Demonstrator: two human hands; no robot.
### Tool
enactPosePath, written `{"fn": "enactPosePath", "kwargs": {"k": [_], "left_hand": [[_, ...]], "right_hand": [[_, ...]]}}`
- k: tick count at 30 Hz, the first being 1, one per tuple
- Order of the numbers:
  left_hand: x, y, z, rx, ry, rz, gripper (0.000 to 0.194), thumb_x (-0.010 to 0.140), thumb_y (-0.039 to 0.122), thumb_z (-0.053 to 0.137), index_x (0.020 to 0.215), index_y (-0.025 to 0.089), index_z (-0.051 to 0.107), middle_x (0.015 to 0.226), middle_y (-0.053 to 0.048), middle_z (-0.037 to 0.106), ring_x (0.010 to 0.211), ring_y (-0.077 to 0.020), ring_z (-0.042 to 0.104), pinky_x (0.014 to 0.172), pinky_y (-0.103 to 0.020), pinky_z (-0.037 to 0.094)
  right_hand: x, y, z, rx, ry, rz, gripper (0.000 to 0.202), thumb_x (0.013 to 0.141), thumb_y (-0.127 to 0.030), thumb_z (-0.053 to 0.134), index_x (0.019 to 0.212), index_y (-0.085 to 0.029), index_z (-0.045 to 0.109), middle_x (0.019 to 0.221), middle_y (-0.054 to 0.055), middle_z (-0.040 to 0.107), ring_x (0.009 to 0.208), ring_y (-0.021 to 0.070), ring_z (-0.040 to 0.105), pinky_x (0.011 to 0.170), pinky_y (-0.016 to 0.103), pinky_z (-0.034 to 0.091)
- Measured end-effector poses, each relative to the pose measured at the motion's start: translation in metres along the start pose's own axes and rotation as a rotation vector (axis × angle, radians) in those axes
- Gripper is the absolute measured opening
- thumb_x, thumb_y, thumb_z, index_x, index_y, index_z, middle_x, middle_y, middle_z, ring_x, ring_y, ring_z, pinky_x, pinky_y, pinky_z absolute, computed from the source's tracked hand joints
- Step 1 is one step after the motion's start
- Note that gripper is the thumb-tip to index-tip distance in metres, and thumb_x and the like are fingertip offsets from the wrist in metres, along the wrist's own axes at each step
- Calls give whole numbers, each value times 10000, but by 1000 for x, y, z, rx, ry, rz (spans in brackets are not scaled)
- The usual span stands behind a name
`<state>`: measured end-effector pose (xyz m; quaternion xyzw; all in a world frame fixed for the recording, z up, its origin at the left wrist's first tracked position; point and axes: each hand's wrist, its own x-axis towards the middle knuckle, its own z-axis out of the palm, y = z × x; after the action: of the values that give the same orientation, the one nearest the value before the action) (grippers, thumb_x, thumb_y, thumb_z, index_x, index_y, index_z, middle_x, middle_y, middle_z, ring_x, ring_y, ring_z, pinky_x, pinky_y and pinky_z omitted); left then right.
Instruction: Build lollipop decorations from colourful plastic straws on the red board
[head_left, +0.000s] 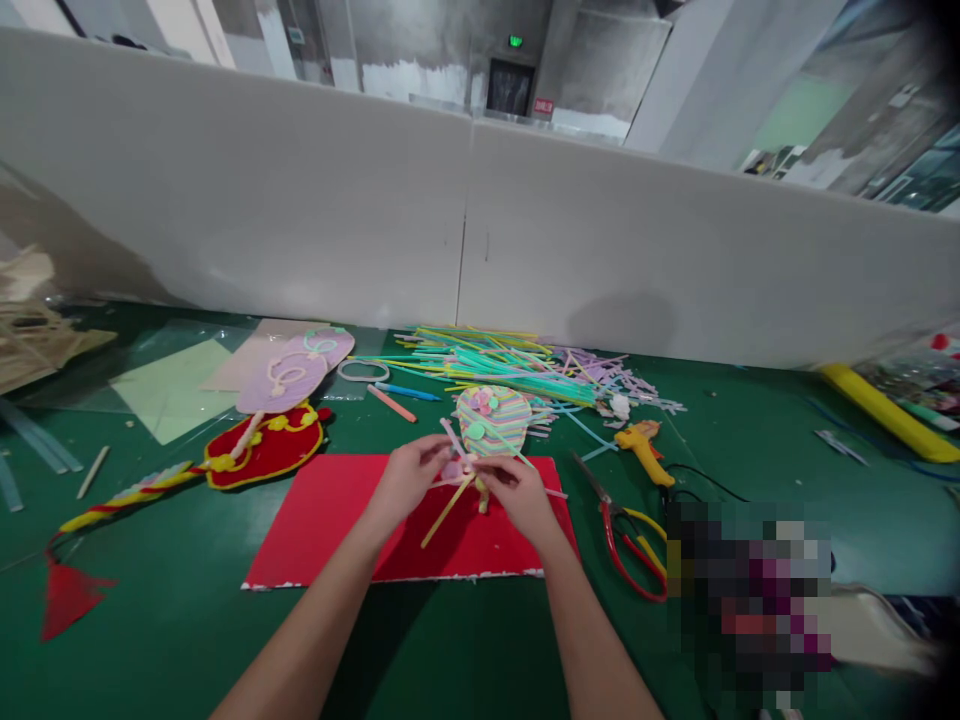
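My left hand (411, 482) and my right hand (519, 492) meet over a red board (322, 515), fingers pinched around a small cluster of crossed pipe cleaners. From that cluster a yellow pipe cleaner (448, 512) points down toward me, and a purple pipe cleaner (452, 437) sticks up by my left fingertips. My right fingertips press near its centre, partly hiding it. Just beyond the hands lies a striped fan-shaped piece (506, 408) with pink and green decorations, overlapping the board's far edge.
Loose pipe cleaners (487, 365) are heaped at the back. Scissors (630, 545) and a yellow glue gun (643, 450) lie right. A red fan (274, 450) with a tassel and a purple fan (289, 375) rest left. A white partition (300, 200) stands behind the green table (172, 640).
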<state>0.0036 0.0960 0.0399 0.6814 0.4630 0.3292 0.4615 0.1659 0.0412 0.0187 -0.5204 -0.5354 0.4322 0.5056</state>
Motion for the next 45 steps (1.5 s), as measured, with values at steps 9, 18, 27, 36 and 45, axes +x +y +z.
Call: {"fn": "enactPosePath", "kwargs": {"k": [9, 18, 27, 36, 45], "left_hand": [[-20, 13, 6, 203, 424, 156, 242, 779, 317, 414, 935, 173, 530, 924, -55, 577, 848, -153, 545, 758, -278, 432], [-15, -5, 0, 123, 52, 42, 268, 722, 344, 480, 924, 199, 579, 930, -34, 627, 875, -166, 566, 793, -281, 427], [-13, -17, -1, -220, -144, -92, 346, 660, 337, 550, 922, 113, 575, 858, -79, 639, 780, -171, 590, 728, -296, 450], [-31, -18, -8, -105, -182, -123, 265, 659, 305, 543, 854, 133, 592, 807, -66, 643, 738, -166, 591, 647, -252, 448], [-44, -15, -3, 238, -139, -51, 190, 717, 259, 483, 845, 184, 602, 853, -59, 621, 778, -164, 585, 702, -255, 444]], "right_hand": [[9, 9, -9, 121, 210, -6, 166, 703, -263, 542, 821, -180, 622, 888, 50, 632, 850, 174, 572, 783, 299, 441], [4, 1, -4, -9, 57, -111, 159, 741, -237, 494, 806, -200, 635, 843, 37, 623, 825, 166, 563, 766, 302, 430], [0, -1, 8, 71, -36, 28, 202, 698, -314, 546, 844, -201, 629, 852, 45, 608, 665, 144, 565, 502, 233, 449], [-20, 5, 26, 54, -19, 165, 220, 667, -295, 578, 843, -165, 600, 808, 48, 617, 737, 157, 584, 659, 267, 472], [-48, 0, 33, -477, 141, -112, 164, 759, -259, 492, 885, -211, 585, 922, 73, 575, 857, 189, 551, 759, 316, 460]]}}
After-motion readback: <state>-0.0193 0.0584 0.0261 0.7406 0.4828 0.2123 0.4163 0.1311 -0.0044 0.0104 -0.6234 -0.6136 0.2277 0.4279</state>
